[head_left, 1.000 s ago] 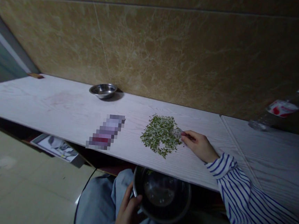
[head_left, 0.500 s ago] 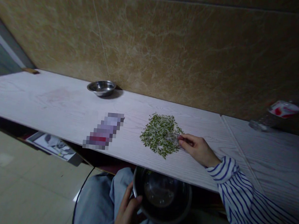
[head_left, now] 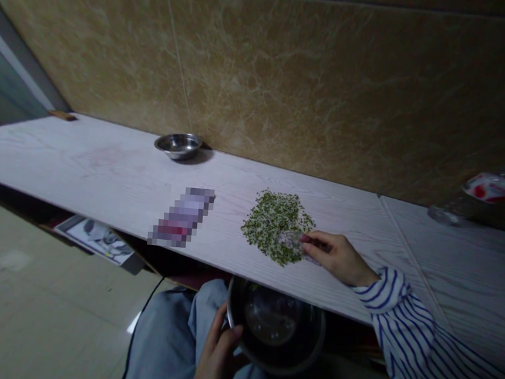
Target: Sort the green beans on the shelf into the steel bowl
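Note:
My right hand (head_left: pixel 333 255) pinches a small clear plastic piece (head_left: pixel 291 239), perhaps a scoop or lid. Its far end lies in the right, near part of a loose pile of green beans mixed with white grains (head_left: pixel 271 220), spread on the pale wooden table. Below the table's front edge, my left hand (head_left: pixel 220 352) grips the left rim of a large metal bowl (head_left: pixel 279 363), with the thumb over the rim. This bowl is dark inside, with a paler round bottom and some green bits near the far rim.
A small steel bowl (head_left: pixel 179 146) stands by the wall. A blurred-out flat object, perhaps a phone (head_left: pixel 183 216), lies left of the pile. On the right a clear bottle (head_left: pixel 486 189) leans at a slant. An open drawer (head_left: pixel 98 239) juts out below the table (head_left: pixel 102 191).
The clear plastic piece has shifted slightly toward the near side of the pile with my right hand. My left hand keeps its hold on the bowl. The whole view has shifted a little.

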Tool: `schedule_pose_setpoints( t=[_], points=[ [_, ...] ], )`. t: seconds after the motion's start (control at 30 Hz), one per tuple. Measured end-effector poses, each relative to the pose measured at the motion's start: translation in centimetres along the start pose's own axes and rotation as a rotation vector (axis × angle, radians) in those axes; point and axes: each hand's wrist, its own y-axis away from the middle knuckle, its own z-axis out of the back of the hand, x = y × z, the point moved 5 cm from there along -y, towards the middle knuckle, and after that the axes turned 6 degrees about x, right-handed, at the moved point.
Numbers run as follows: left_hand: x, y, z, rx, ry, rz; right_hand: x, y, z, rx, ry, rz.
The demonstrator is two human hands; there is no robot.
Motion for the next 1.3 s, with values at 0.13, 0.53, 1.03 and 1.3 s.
schedule_pose_setpoints(
  t=[0.13, 0.53, 1.03, 1.3],
  points=[
    [0.3, -0.1, 0.5, -0.044, -0.019, -0.005, 0.1, 0.0, 0.2, -0.056, -0.006, -0.008],
    [0.5, -0.1, 0.2, -0.032, -0.025, 0.011, 0.4, 0.2, -0.2, -0.033, 0.018, 0.018],
    [0.4, 0.2, -0.3, 0.022, -0.052, 0.000, 0.5, 1.6, 0.9, -0.151, 0.038, 0.009],
    [0.3, 0.9, 0.1, 0.021, -0.080, -0.015, -1.5, 6.3, 1.5, -0.383, 0.017, -0.095]
  ],
)
